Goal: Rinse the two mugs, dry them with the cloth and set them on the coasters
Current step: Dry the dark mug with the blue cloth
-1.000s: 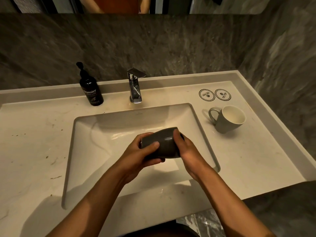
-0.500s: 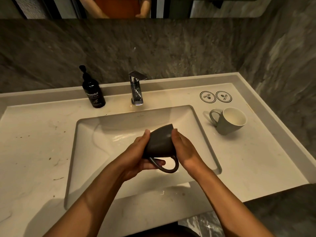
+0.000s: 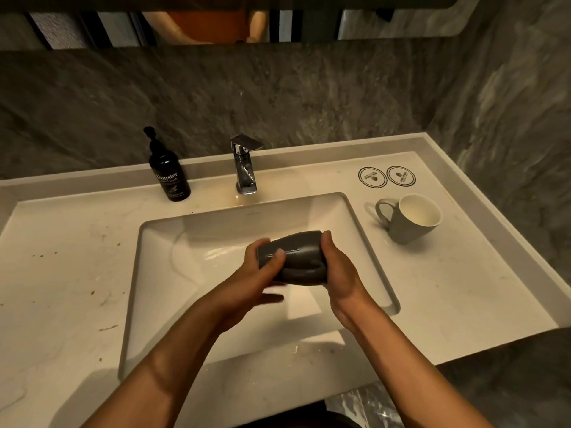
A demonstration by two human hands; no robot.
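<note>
While you hold dark mug (image 3: 292, 256) sideways over sink (image 3: 160, 248), left hand (image 3: 258, 281) and right hand (image 3: 338, 273) fingers clamped on its two ends: rinse step, I judge. No water visible from tap (image 3: 245, 163). Next: open it. Second mug (image 3: 409, 222) on counter (image 3: 448, 288), near coasters (image 3: 386, 177). Cloth not visible. Grey stone walls.

Both hands (image 3: 247, 282) (image 3: 341, 279) occupy the basin (image 3: 173, 242) at frame centre. At right, the grey mug (image 3: 411, 223) stands in front of the coasters (image 3: 372, 177) (image 3: 401, 176). The counter (image 3: 68, 273) at left lies open; soap bottle (image 3: 169, 174) and faucet (image 3: 245, 163) line the back.
</note>
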